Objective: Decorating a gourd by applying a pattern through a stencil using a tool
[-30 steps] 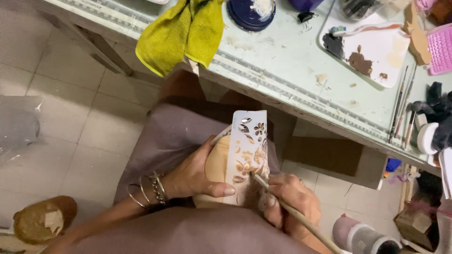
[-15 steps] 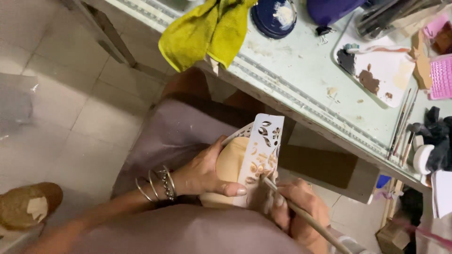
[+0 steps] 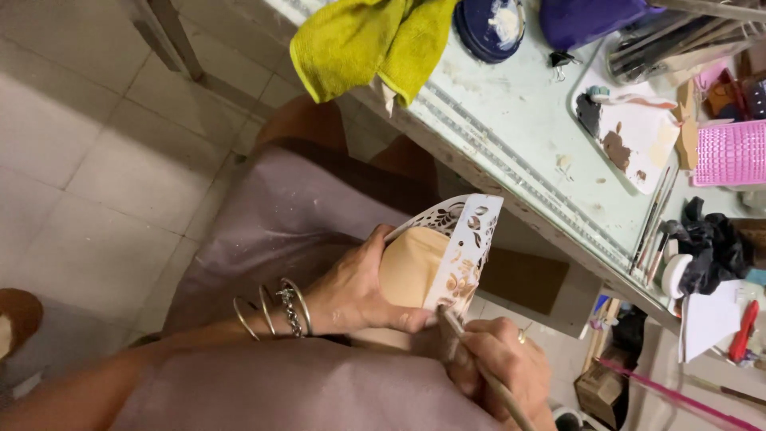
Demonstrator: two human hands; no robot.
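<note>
Left hand (image 3: 359,291) grip closed around tan clay piece (image 3: 411,267) with white floral stencil (image 3: 463,243), held over lap, near the table (image 3: 519,136). Right hand (image 3: 499,371) grips brush (image 3: 487,375); tip touches stencil's lower edge.

Left hand (image 3: 359,287) is curled in a grip, thumb stretched toward the right hand (image 3: 503,367), which looks fisted just beside it, knuckles up, forearms low.
</note>
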